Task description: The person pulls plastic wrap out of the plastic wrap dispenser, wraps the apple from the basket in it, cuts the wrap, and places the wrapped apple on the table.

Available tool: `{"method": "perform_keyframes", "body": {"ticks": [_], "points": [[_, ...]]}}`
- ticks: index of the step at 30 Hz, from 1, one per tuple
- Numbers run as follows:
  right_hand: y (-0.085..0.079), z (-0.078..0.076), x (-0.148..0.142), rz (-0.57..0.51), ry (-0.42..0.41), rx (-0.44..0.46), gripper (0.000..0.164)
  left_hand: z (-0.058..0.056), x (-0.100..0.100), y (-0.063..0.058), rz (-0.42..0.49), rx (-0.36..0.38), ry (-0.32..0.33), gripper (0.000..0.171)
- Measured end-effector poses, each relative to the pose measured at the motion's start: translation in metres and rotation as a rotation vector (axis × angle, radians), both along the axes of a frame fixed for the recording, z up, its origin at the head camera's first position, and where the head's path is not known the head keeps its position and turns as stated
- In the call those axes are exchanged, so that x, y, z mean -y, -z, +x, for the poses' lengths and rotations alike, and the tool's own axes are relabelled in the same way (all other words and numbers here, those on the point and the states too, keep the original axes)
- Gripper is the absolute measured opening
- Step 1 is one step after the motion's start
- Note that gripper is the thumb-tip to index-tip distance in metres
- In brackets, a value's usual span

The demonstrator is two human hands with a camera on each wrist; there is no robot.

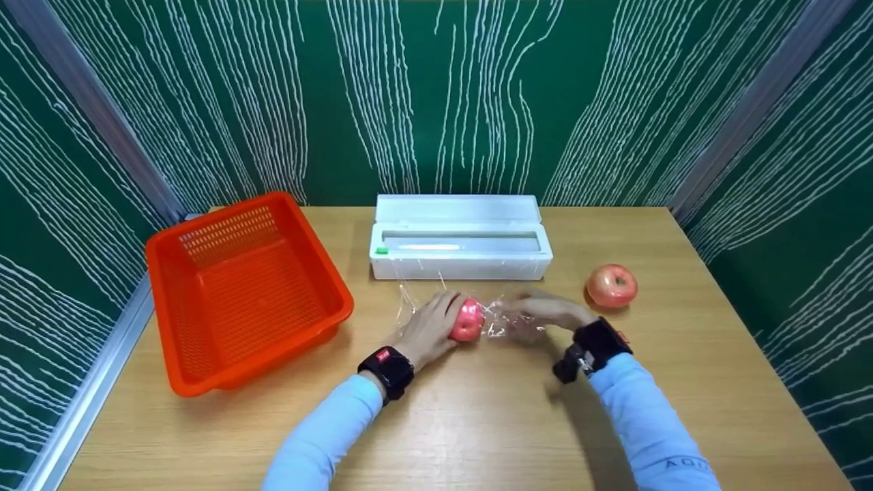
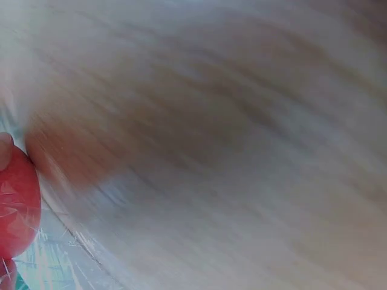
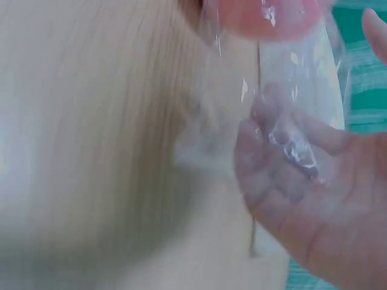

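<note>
My left hand (image 1: 431, 327) grips a red apple (image 1: 468, 320) over the middle of the table, its fingers curled over the apple's left side. Clear plastic wrap (image 1: 496, 322) surrounds this apple and trails off to its right. My right hand (image 1: 545, 310) is at that loose wrap; in the right wrist view its palm shows, the fingers loosely bent behind the film and the thumb held apart. The left wrist view catches the wrapped apple (image 2: 18, 208) at its left edge, with fingertips on it. A second apple (image 1: 612, 286) sits to the right of my right hand.
Behind the hands stands a white wrap dispenser box (image 1: 460, 269) with its lid raised and a roll inside. An orange plastic basket (image 1: 249, 286) takes up the left side of the wooden table (image 1: 464, 423). Green walls with white streaks enclose the table's back and sides.
</note>
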State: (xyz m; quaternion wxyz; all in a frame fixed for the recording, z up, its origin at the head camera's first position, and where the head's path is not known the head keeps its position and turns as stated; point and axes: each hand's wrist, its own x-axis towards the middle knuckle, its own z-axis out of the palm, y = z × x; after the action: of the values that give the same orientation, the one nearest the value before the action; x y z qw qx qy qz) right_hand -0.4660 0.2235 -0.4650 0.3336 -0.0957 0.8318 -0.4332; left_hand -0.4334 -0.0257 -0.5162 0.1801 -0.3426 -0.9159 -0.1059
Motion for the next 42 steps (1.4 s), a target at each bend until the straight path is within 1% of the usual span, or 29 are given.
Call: {"method": "perform_keyframes", "body": {"ticks": [2,3,5,7,9,10,12,15,18,20,21,25,27,28,29,32,35,38,39,40,41,42], "points": [[0.003,0.0,-0.01,-0.06,-0.021,0.041,0.065,0.0,0.001,-0.002,-0.015,0.008,-0.007,0.086],[0.005,-0.001,-0.014,-0.108,-0.038,0.057,0.061,0.0,0.002,-0.003,-0.018,0.013,-0.008,0.086],[0.009,-0.001,-0.019,-0.239,-0.07,0.098,0.053,0.0,0.002,-0.005,-0.026,0.023,-0.01,0.086],[0.013,0.0,-0.023,-0.367,-0.064,0.129,0.044,0.0,0.002,-0.005,-0.027,0.031,-0.009,0.086],[0.016,0.001,-0.026,-0.476,-0.026,0.142,0.032,0.0,0.002,-0.005,-0.025,0.033,-0.005,0.086],[0.017,0.002,-0.027,-0.525,0.005,0.146,0.026,0.0,0.001,-0.004,-0.024,0.033,-0.003,0.086],[0.019,0.003,-0.028,-0.581,0.055,0.115,0.017,0.0,0.0,-0.003,-0.015,0.036,-0.002,0.087],[0.017,0.009,-0.027,-0.677,0.172,0.097,0.012,0.001,-0.001,-0.002,-0.01,0.05,-0.01,0.088],[0.014,0.013,-0.026,-0.772,0.233,0.085,0.01,0.002,-0.002,-0.002,-0.004,0.073,-0.021,0.089],[0.013,0.014,-0.028,-0.757,0.24,0.063,0.01,0.002,-0.002,-0.002,-0.004,0.085,-0.023,0.089],[0.013,0.015,-0.028,-0.729,0.227,0.041,0.014,0.002,-0.002,-0.002,-0.001,0.088,-0.022,0.089],[0.016,0.018,-0.032,-0.502,0.163,-0.028,0.043,0.001,-0.002,-0.003,-0.005,0.093,-0.015,0.089],[0.018,0.02,-0.032,-0.425,0.145,-0.03,0.055,0.0,-0.003,-0.003,-0.01,0.089,-0.01,0.088],[0.018,0.02,-0.032,-0.398,0.146,-0.023,0.058,0.0,-0.003,-0.004,-0.011,0.088,-0.005,0.088],[0.019,0.02,-0.031,-0.377,0.159,-0.014,0.059,0.0,-0.003,-0.004,-0.011,0.086,-0.002,0.087],[0.021,0.019,-0.028,-0.329,0.242,0.03,0.048,-0.001,-0.004,-0.006,-0.014,0.087,0.003,0.086],[0.022,0.017,-0.026,-0.284,0.316,0.069,0.039,-0.004,-0.005,-0.009,-0.017,0.109,-0.004,0.085],[0.023,0.014,-0.027,-0.28,0.359,0.082,0.039,-0.007,-0.007,-0.011,0.003,0.143,-0.019,0.086],[0.023,0.013,-0.027,-0.29,0.378,0.069,0.04,-0.008,-0.007,-0.012,0.015,0.155,-0.022,0.086],[0.029,0.011,-0.031,-0.351,0.389,0.033,0.039,-0.009,-0.007,-0.012,0.032,0.171,-0.022,0.085],[0.029,0.012,-0.029,-0.337,0.421,-0.045,0.039,-0.01,-0.007,-0.012,0.049,0.191,-0.024,0.085],[0.027,0.013,-0.025,-0.321,0.454,-0.146,0.039,-0.011,-0.007,-0.012,0.068,0.215,-0.025,0.084]]}}
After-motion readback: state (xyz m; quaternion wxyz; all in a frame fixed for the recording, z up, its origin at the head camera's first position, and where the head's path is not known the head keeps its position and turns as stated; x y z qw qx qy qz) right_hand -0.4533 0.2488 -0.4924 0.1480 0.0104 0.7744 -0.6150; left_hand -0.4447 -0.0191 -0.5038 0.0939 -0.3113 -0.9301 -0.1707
